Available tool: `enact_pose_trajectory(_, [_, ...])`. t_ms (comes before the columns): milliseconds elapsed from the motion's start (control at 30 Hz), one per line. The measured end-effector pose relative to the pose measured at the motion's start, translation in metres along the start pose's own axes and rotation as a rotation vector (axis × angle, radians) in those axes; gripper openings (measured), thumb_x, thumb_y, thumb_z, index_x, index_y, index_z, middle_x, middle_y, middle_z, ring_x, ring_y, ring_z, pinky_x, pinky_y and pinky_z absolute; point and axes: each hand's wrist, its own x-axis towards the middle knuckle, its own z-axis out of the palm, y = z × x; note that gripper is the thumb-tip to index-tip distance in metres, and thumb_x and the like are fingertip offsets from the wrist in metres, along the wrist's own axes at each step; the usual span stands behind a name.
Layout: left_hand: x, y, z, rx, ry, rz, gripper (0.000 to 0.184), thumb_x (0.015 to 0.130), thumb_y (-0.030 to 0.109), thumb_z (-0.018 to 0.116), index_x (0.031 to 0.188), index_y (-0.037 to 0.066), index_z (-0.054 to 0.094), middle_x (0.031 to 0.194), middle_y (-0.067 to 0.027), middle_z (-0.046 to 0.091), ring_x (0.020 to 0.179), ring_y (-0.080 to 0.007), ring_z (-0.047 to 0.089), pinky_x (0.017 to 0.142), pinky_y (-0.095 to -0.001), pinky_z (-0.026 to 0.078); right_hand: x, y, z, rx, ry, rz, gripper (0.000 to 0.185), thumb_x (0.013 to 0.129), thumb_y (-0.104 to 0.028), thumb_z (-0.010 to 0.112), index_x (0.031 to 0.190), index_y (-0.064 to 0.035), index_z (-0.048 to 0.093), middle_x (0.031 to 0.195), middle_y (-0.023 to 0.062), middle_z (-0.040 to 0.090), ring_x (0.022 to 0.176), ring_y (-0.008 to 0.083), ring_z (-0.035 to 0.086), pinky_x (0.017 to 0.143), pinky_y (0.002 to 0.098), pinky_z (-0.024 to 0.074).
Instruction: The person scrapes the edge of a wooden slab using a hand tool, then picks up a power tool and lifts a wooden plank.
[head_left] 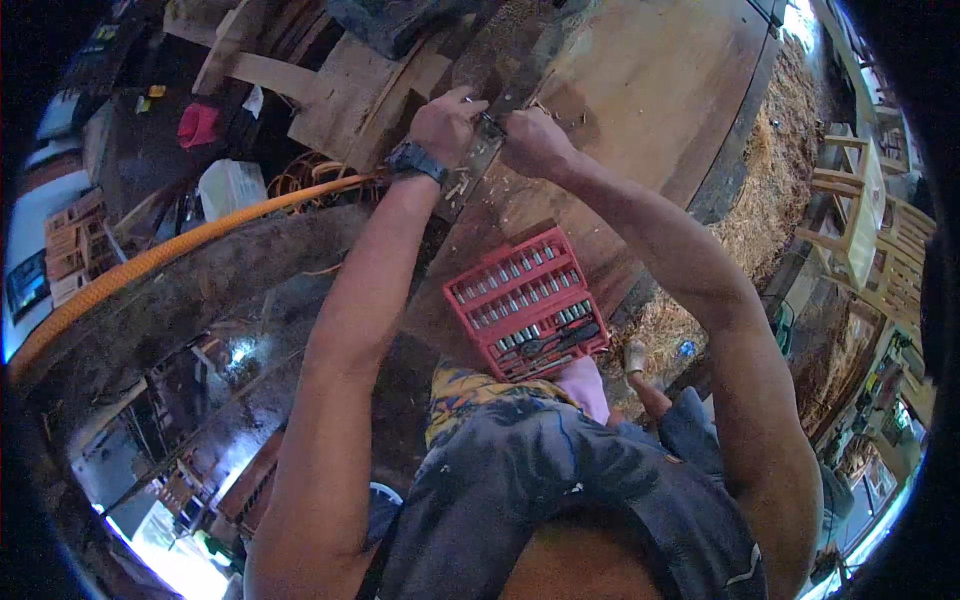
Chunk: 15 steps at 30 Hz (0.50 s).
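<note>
Both arms reach forward over a worn wooden bench (640, 90). My left hand (446, 127), with a dark watch (416, 160) on its wrist, has its fingers bent around a small metal piece (491, 124). Close on its right, my right hand (536, 142) is closed at the other end of that piece; what its fingers grip is too small to make out. Nearer my body, an open red socket set case (527, 303) holds rows of silver sockets and a ratchet. Small wood chips (458, 186) lie below my left hand.
An orange hose (200, 232) curves across the left side. Wooden boards (345, 100) lie at the upper left. Wood shavings (752, 170) cover the ground on the right, near wooden chair frames (850, 200). Another person's leg (652, 398) shows beside the case.
</note>
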Motion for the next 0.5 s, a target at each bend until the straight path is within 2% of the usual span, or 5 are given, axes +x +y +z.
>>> enact_pose_trajectory(167, [0.002, 0.006, -0.003, 0.069, 0.041, 0.021, 0.038, 0.073, 0.007, 0.054, 0.105, 0.016, 0.071, 0.119, -0.0155, 0.062, 0.105, -0.0329, 0.061, 0.088, -0.0391, 0.051, 0.002, 0.003, 0.009, 0.051, 0.069, -0.001, 0.017, 0.073, -0.015, 0.058, 0.078, -0.0003, 0.062, 0.073, 0.0253, 0.062, 0.074, 0.0425, 0.063, 0.065, 0.0483, 0.0514])
enact_pose_trajectory(267, [0.001, 0.007, -0.006, 0.131, -0.072, -0.011, 0.032, 0.082, 0.026, 0.054, 0.108, 0.018, 0.071, 0.127, -0.0184, 0.057, 0.113, -0.0337, 0.057, 0.096, -0.0381, 0.047, -0.003, -0.003, -0.001, 0.143, 0.104, 0.003, 0.018, 0.073, -0.014, 0.056, 0.084, -0.0015, 0.063, 0.074, 0.0258, 0.062, 0.075, 0.0434, 0.063, 0.066, 0.0498, 0.0511])
enact_pose_trajectory(367, [-0.007, 0.016, -0.012, 0.064, 0.0, -0.049, 0.03, 0.079, 0.027, 0.057, 0.103, 0.016, 0.071, 0.114, -0.0176, 0.064, 0.103, -0.0346, 0.062, 0.089, -0.0414, 0.051, -0.001, -0.011, -0.025, 0.004, -0.061, 0.138, 0.025, 0.075, -0.011, 0.053, 0.096, -0.0073, 0.066, 0.08, 0.0231, 0.064, 0.077, 0.0416, 0.064, 0.067, 0.0492, 0.0519])
enact_pose_trajectory(433, [-0.018, 0.031, -0.026, 0.127, -0.182, -0.191, 0.025, 0.085, 0.025, 0.052, 0.096, 0.014, 0.072, 0.092, -0.0173, 0.068, 0.08, -0.0367, 0.066, 0.07, -0.0455, 0.053, 0.004, -0.013, -0.042, -0.144, -0.103, 0.08, 0.035, 0.078, -0.011, 0.05, 0.108, -0.0148, 0.067, 0.094, 0.0185, 0.067, 0.087, 0.0374, 0.064, 0.072, 0.0474, 0.0525])
enact_pose_trajectory(500, [-0.041, 0.037, -0.007, 0.175, -0.173, -0.242, 0.026, 0.087, 0.028, 0.052, 0.093, 0.013, 0.071, 0.084, -0.0179, 0.067, 0.076, -0.0374, 0.065, 0.067, -0.047, 0.052, 0.015, -0.002, -0.046, -0.174, -0.051, -0.035, 0.024, 0.078, -0.012, 0.052, 0.096, -0.0105, 0.067, 0.09, 0.018, 0.067, 0.085, 0.035, 0.066, 0.071, 0.045, 0.0538])
